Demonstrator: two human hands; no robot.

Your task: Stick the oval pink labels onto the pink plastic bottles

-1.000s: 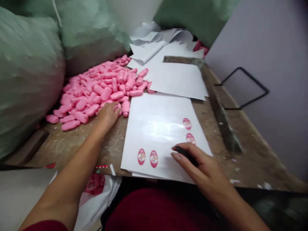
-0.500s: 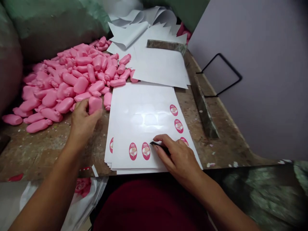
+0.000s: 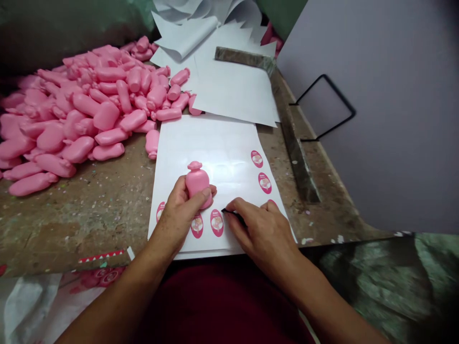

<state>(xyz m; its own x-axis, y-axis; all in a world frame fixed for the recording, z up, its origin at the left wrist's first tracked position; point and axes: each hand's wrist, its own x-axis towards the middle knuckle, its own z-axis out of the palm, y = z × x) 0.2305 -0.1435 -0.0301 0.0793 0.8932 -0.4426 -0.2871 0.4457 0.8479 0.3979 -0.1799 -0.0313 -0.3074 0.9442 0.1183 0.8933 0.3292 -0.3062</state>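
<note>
Over the sticker sheet [image 3: 208, 143], my left hand [image 3: 181, 205] grips a small pink bottle [image 3: 197, 184], neck pointing away from me. My right hand [image 3: 263, 227] is closed on a thin black pointed tool [image 3: 229, 212]; most of it is hidden by the fingers, so I cannot tell its kind. The tool's tip sits just right of an oval pink label [image 3: 216, 223] printed "BABY". Another oval label [image 3: 197, 227] lies partly under the left hand's bottle. More labels [image 3: 265, 183] run up the sheet's right side.
A large heap of pink bottles [image 3: 82, 110] covers the table's left. Loose white sheets [image 3: 233, 91] lie at the back. A raised wooden strip [image 3: 296, 148] borders the right, beside a bent black metal rod [image 3: 339, 91] and a pale panel [image 3: 394, 119].
My left hand has carried a pink bottle from the heap's edge rightward and toward me, over the sheet. My right hand stays nearly in place by the label. The view has shifted slightly.
</note>
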